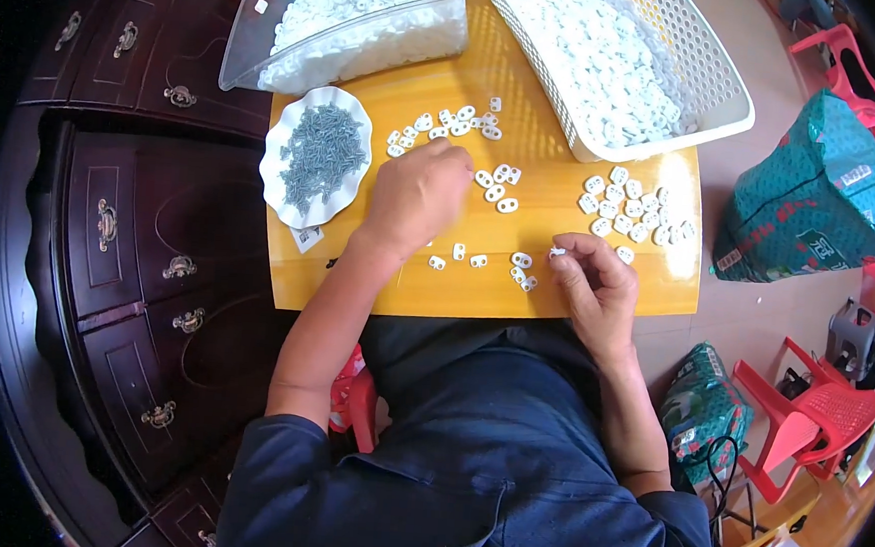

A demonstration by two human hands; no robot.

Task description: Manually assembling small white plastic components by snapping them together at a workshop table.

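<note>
The right hand (602,289) pinches a small white piece (558,252); the left hand (420,194) is near white pieces (495,193) on the table (667,296), its grip impossible to tell.

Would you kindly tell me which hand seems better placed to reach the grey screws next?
Probably the left hand: it is nearer the scalloped white dish of grey screws, while the right hand, farther off, pinches a small white piece.
</note>
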